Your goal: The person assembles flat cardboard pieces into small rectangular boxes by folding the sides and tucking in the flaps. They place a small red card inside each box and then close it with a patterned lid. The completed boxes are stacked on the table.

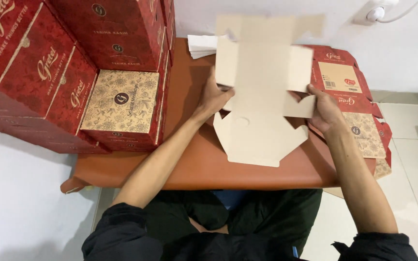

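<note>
A flat, unfolded cardboard box blank (262, 92), plain beige inside, with cut flaps, was held above the brown table (194, 159). The left hand (214, 99) and right hand (322, 108) gripped its opposite edges.

Table (189, 169): in front of the person, against the wall (402, 53).
Stacked boxes (73, 63): on the table's left end.
Flat box blank (262, 92): over the table's middle, between left hand (214, 99) and right hand (324, 110) (one on each side edge).
Pile of flat blanks (359, 111): right of it, on the table's right end.
Paper stack (203, 46): behind, by the wall.
</note>
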